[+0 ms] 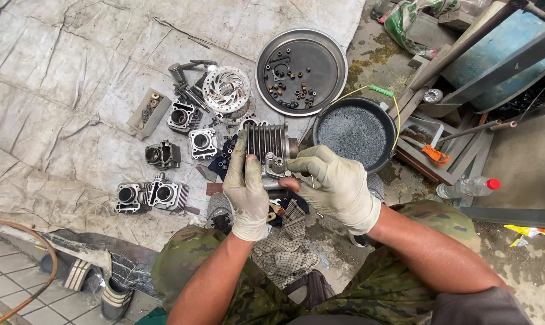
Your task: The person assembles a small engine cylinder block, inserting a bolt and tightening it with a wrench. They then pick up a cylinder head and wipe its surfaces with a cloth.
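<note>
Both gloved hands are on a finned cylinder (266, 144) held up over the tarp (62, 108). The left hand (246, 192) grips its side, the right hand (335, 186) pinches a small fitting (277, 165) on it. Round tray (332, 54) of bolts and a black pan (384, 126) sit just beyond, more cylinders (152, 195) lying off to the left.

A wrinkled grey tarp (62, 90) covers the floor. On it, near its right edge, a round metal tray (329, 90) holds small nuts. A brake disc (226, 89) lies left of the tray, with finned engine cylinders (152, 195) towards the tarp's near edge. A black basin (355, 133) sits just off the right edge on bare concrete (375, 48)
</note>
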